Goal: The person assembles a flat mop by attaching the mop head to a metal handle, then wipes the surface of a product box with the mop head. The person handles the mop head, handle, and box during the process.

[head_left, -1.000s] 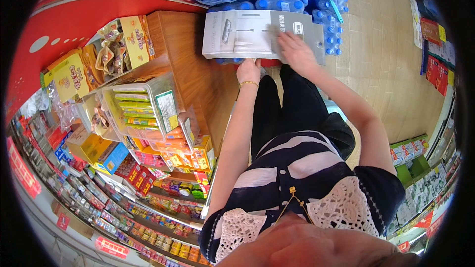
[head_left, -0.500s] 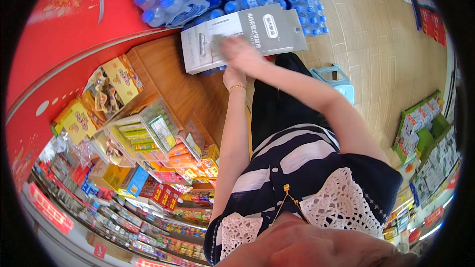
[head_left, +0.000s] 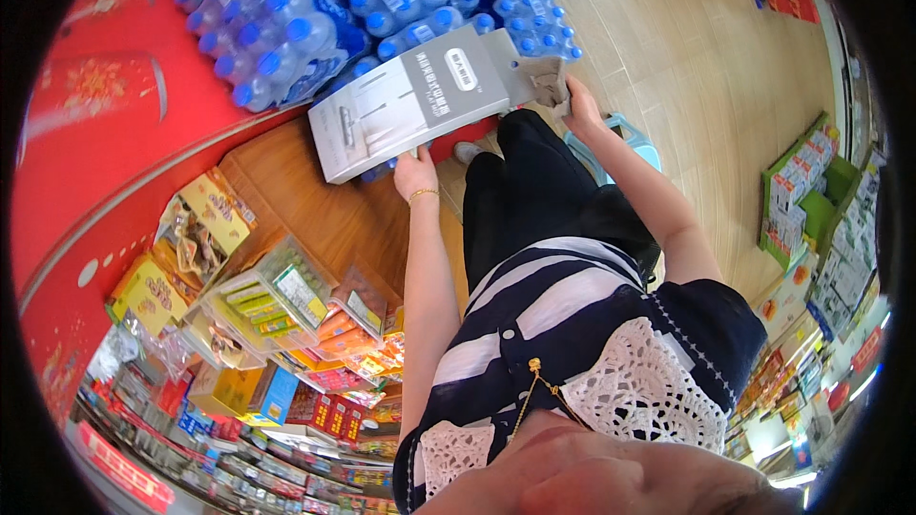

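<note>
The box is a long, flat grey-and-white carton held out in front of the person, above the wooden shelf top and just before the stacked water bottles. Its underside is hidden, and so are most of the fingers beneath it. The left hand grips the near long edge from below; only the thumb and the back of the hand show, with a gold bracelet at the wrist, so how far the fingers curl under cannot be told. The right hand clasps the box's right end, where a torn or folded flap crumples against the palm; its fingers are closed round that end, though their tips are hidden. The long axis runs from lower left to upper right, the white end pointing left toward the red display, the grey end right toward the tiled floor. The broad face tilts up. Snack packs crowd the shelves below; their detail is blurred.
</note>
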Motion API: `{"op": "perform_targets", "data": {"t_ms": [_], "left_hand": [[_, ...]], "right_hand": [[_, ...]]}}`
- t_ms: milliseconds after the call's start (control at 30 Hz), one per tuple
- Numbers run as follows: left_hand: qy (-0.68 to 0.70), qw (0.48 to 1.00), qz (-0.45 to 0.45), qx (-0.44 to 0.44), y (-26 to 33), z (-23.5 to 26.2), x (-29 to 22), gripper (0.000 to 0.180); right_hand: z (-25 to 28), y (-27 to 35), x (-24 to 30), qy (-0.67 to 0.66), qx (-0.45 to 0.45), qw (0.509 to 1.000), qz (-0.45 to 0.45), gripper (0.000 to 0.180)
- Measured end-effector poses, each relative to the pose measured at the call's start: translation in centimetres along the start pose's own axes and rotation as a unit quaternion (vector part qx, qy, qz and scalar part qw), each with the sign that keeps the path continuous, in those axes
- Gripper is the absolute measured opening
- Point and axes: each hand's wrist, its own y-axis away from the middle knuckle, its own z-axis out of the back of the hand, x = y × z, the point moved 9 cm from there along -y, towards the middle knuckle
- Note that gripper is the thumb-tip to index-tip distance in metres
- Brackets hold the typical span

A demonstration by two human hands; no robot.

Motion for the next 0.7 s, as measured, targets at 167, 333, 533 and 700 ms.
{"op": "perform_targets", "data": {"t_ms": [167,333,533,700], "left_hand": [[0.014,1.000,-0.009,-0.013,-0.1,-0.4,0.5,0.042],[0.100,0.991,-0.082,-0.017,0.3,0.6,-0.4,0.052],[0.464,0.875,0.070,0.119,-1.0,-4.1,5.1,0.071],[0.459,0.867,0.158,0.115,-1.3,-4.1,5.0,0.087]], "right_hand": [[-1.0,2.1,0.8,-0.188,-0.080,0.977,-0.067,0.035],[-0.3,0.2,0.9,-0.181,0.028,0.983,0.030,0.032],[-9.9,3.6,2.1,0.575,0.044,0.657,0.486,0.025],[-12.9,0.2,1.4,0.658,0.078,0.568,0.488,0.020]]}}
